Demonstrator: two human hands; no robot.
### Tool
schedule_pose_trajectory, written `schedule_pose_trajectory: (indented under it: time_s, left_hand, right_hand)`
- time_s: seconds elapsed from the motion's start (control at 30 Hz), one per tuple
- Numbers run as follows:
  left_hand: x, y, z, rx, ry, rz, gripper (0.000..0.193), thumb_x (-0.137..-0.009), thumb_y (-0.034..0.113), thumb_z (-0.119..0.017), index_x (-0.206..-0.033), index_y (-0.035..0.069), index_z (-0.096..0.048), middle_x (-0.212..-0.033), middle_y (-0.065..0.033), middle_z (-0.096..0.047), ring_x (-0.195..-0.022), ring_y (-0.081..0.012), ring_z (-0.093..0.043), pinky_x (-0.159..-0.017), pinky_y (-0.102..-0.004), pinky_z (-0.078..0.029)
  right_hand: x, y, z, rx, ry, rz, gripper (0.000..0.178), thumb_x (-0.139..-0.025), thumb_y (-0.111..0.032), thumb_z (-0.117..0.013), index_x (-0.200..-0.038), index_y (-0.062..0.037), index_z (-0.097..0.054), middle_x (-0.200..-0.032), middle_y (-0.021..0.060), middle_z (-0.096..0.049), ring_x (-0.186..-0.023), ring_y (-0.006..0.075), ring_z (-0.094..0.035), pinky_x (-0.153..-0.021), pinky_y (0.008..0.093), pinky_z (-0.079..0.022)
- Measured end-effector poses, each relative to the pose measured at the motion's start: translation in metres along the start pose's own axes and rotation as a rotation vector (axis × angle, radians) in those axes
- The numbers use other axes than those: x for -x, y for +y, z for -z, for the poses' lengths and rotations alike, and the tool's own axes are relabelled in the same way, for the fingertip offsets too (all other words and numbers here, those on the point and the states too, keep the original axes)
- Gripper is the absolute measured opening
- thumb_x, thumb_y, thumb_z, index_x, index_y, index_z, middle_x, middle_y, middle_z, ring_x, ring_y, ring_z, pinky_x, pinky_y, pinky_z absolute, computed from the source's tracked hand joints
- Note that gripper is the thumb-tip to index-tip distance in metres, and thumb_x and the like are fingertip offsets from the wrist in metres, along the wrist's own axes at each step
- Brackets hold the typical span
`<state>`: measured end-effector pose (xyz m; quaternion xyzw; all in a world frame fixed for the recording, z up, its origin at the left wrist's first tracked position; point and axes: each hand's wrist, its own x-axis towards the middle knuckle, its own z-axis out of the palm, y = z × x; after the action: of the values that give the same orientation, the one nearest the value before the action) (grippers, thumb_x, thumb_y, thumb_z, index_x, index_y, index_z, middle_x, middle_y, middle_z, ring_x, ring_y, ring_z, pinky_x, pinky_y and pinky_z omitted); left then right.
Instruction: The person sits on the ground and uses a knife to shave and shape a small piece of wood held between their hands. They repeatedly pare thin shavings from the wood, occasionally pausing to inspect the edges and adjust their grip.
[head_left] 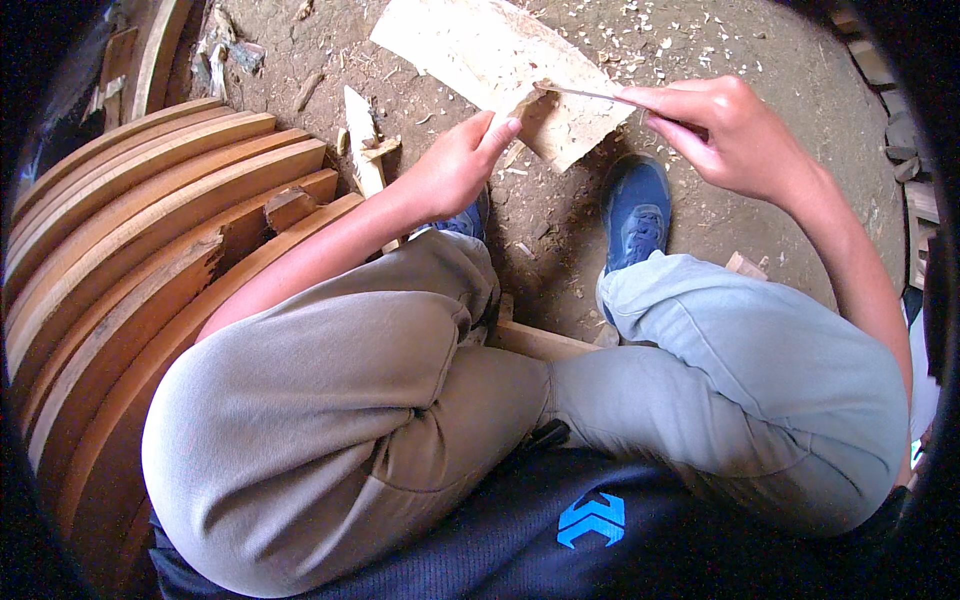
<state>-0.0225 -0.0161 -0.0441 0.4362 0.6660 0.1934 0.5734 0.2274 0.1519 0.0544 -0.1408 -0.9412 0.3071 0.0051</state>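
My left hand (465, 160) is closed, its thumb on top, around a small brownish wooden piece (527, 103) that is mostly hidden by the fingers. From the right side my right hand (730, 130) pinches a thin metal carving tool (590, 95), its handle largely covered by the fingers. The tool's narrow end reaches left and meets the wooden piece, or lies just over it. Beneath both hands a pale sheet (450, 45), dusted with shavings, lies on the ground. Its near end stops just ahead of my right shoe (638, 205).
Several curved wooden boards (170, 190) stand along my left side. A splintered pale wood scrap (362, 140) lies beside my left forearm. Wood chips scatter over the dirt floor (760, 60). Wood pieces (900, 130) line the far right edge. Below my knees runs a wooden bar (540, 340).
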Motion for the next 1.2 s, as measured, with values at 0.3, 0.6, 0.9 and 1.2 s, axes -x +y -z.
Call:
schedule_pose_trajectory:
  time_s: [0.3,0.6,0.9,1.2]
  left_hand:
    - [0.008,0.017,0.007,-0.185,0.016,0.043,0.055,-0.104,0.048,-0.039,-0.103,-0.004,-0.055,-0.095,-0.0306,-0.063,-0.098,-0.0453,-0.062,-0.087,-0.0497,-0.046]
    - [0.007,0.009,0.006,-0.188,0.062,-0.066,0.055,-0.104,0.048,-0.039,-0.106,-0.004,-0.054,-0.093,-0.0298,-0.063,-0.095,-0.0451,-0.062,-0.085,-0.0496,-0.046]
    - [0.004,0.013,0.008,-0.188,0.000,0.033,0.055,-0.104,0.048,-0.039,-0.108,-0.005,-0.053,-0.102,-0.0314,-0.062,-0.103,-0.0457,-0.060,-0.089,-0.0491,-0.044]
    - [0.000,0.001,0.004,-0.117,0.007,-0.004,0.051,-0.105,0.045,-0.041,-0.121,-0.002,-0.053,-0.087,-0.0102,-0.052,-0.081,-0.0218,-0.046,-0.072,-0.0357,-0.041]
  right_hand:
    - [-0.003,0.007,-0.004,-0.153,-0.019,0.017,0.035,-0.086,-0.004,-0.064,-0.121,-0.0030,-0.067,-0.080,0.0207,-0.067,-0.061,0.0276,-0.063,-0.058,0.0347,-0.047]
    - [-0.001,0.002,-0.009,-0.192,0.056,-0.090,0.033,-0.088,-0.005,-0.063,-0.121,-0.0029,-0.067,-0.072,0.0195,-0.064,-0.053,0.0173,-0.051,-0.052,0.0320,-0.041]
    - [0.006,0.015,-0.009,-0.184,-0.011,-0.080,0.031,-0.089,-0.006,-0.063,-0.119,-0.0015,-0.068,-0.067,0.0170,-0.062,-0.053,0.0138,-0.050,-0.051,0.0309,-0.039]
    - [-0.008,-0.004,0.005,-0.196,-0.091,-0.254,0.031,-0.085,-0.009,-0.062,-0.115,-0.0021,-0.068,-0.084,0.0233,-0.068,-0.064,0.0278,-0.066,-0.062,0.0359,-0.051]
